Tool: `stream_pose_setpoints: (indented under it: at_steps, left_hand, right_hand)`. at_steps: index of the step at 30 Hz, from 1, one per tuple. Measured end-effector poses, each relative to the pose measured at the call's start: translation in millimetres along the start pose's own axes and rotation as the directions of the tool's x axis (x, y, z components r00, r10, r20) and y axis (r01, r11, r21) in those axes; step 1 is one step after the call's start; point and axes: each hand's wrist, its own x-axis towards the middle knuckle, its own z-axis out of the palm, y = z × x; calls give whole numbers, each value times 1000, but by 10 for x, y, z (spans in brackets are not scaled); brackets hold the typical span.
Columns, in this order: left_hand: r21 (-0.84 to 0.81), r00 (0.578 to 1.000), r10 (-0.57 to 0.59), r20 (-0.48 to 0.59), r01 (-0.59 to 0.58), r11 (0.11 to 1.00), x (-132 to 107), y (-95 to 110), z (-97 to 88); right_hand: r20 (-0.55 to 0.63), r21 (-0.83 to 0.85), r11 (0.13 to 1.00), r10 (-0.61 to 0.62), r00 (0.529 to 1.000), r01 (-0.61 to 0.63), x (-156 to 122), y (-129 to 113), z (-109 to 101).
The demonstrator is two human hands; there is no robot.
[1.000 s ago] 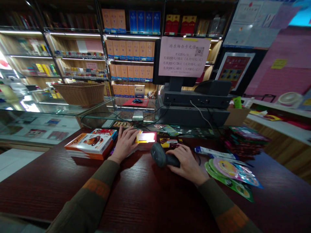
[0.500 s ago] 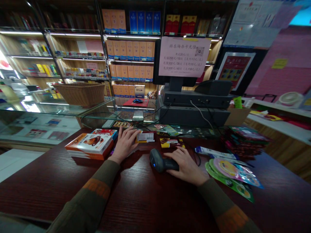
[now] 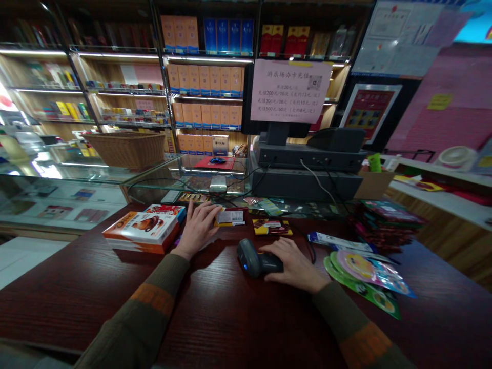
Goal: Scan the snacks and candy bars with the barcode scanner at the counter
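Your right hand point(image 3: 294, 264) is closed around a handheld barcode scanner point(image 3: 249, 259) on the dark wood table point(image 3: 77, 302), nose angled toward a small red packet point(image 3: 230, 217), which your open left hand point(image 3: 198, 228) pins by its end, keeping its white label up.
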Motion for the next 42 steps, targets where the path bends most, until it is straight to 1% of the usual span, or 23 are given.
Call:
stream_pose_setpoints:
  at_steps: [3,5,7,9,12,15,19,21,24,26,27,29,33,36,39,42]
  left_hand:
    - [0,1000,8,0,-8,1000,1,6,0]
    - [-1,1000,12,0,-12,1000,4,11,-2]
    - [-4,1000,16,-3,-16,1000,9,17,-4]
    - [-9,1000,21,-6,-21,1000,13,25,-5]
    - [-18,999,29,-16,-29,999,16,37,3]
    - [-21,998,49,-34,-50,999,17,54,19]
    - [-18,994,84,-69,-85,996,28,96,23]
    - [-18,991,97,-89,-99,995,37,118,15]
    - [-21,986,114,-118,-117,993,42,137,8]
    - [-24,985,123,-123,-127,992,38,139,14]
    - [-24,984,129,-121,-133,991,34,139,19]
    - [-22,983,141,-119,-145,989,27,140,29]
    - [-14,978,161,-130,-164,986,28,166,32]
    - [-7,976,170,-139,-172,985,38,195,18]
    - [-5,974,172,-147,-174,985,42,204,13]
    - [8,977,146,-159,-146,989,38,185,43]
  right_hand:
    - [-12,86,995,44,999,-43,2,12,-36]
    - [-81,193,976,116,990,-98,32,28,-55]
    - [-166,316,937,212,963,-151,91,53,-58]
    - [-230,424,886,304,925,-186,174,82,-46]
    - [-248,554,803,411,877,-219,313,115,-29]
    - [-174,670,691,501,848,-271,444,107,-35]
    - [24,783,502,567,824,-368,593,30,-55]
    - [114,809,415,585,803,-417,656,-15,-68]
    - [223,838,277,612,758,-471,731,-65,-95]
    - [280,854,189,619,734,-485,767,-84,-114]
    - [297,859,158,622,725,-487,782,-91,-120]
    - [307,865,131,627,716,-485,803,-104,-123]
    - [294,870,126,642,708,-476,811,-136,-105]
    - [292,869,120,659,693,-481,789,-163,-106]
    - [281,884,106,658,698,-456,764,-184,-116]
    - [258,906,85,666,700,-415,761,-197,-109]
